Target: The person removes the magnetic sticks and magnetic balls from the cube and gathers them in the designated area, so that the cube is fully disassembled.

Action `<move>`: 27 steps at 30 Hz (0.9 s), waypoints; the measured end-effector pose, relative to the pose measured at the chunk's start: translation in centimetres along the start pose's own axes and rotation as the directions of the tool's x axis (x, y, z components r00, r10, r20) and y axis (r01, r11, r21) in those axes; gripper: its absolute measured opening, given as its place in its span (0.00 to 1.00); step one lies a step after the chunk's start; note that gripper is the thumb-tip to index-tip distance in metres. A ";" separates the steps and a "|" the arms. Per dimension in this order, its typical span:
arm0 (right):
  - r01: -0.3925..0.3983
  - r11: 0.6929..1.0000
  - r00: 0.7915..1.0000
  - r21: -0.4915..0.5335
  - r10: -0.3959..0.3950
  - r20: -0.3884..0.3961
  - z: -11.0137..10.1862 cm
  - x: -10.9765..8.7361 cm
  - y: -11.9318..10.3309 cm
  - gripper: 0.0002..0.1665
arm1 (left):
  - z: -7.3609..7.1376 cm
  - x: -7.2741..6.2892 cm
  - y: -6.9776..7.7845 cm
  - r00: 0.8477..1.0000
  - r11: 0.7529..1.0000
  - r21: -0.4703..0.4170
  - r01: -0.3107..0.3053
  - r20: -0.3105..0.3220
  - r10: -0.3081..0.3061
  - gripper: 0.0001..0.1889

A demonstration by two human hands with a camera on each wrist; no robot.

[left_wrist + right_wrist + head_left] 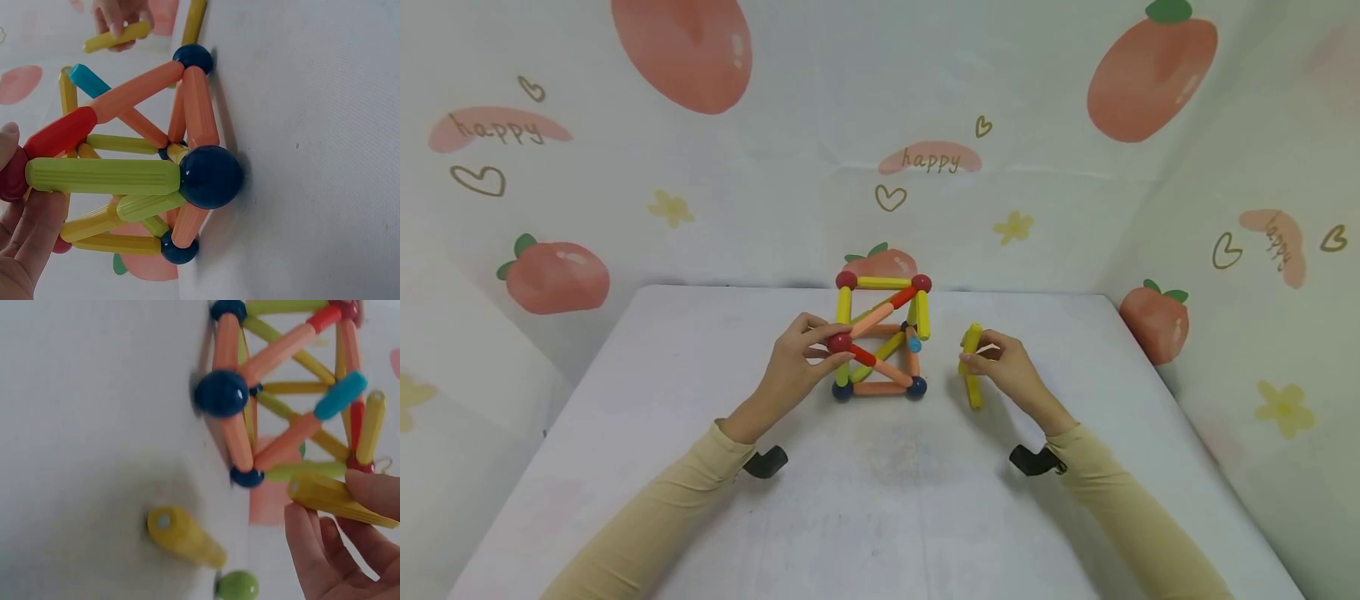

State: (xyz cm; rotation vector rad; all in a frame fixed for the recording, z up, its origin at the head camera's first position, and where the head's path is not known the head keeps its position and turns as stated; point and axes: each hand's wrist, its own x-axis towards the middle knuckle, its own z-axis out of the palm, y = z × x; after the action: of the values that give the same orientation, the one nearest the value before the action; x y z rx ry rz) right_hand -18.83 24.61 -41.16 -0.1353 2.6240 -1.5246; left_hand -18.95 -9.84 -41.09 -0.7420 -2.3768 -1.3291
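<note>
The frame of rods and balls (874, 318) stands on the worktop (880, 500) before me, towards the far edge, its four lower balls on the surface. My left hand (793, 354) is at the frame's left, around the near-left upper ball (839, 342). To the frame's right, apart from it, my right hand (1009, 371) has the held rod (971, 348) above the loose rod (974, 393), which lies on the worktop. Past the loose rod's far end sits a lone ball (239, 586). Behind the worktop hangs a cloth (775, 208).
</note>
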 end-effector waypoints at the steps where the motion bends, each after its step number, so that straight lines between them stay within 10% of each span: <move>1: -0.003 1.000 1.000 0.002 0.003 0.009 -0.5 -0.1 0.3 0.24 | 0.0 0.0 0.0 1.000 1.000 -0.001 0.000 0.000 0.000 0.21; 11: -0.025 0.999 0.993 0.045 0.019 0.119 -3.1 -0.6 3.5 0.42 | -0.1 0.0 0.1 1.000 1.000 -0.001 -0.002 -0.003 0.002 0.21; 27: -0.054 0.996 0.978 -0.064 0.066 0.197 -3.3 0.3 5.4 0.38 | -0.1 0.0 0.3 1.000 1.000 -0.002 -0.005 -0.006 0.005 0.22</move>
State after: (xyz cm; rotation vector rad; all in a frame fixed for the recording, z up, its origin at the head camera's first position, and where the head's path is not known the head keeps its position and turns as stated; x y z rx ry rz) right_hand -19.75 30.06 -44.20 -0.2000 2.4921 -1.3409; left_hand -18.78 -9.75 -40.80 -0.7438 -2.3678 -1.3299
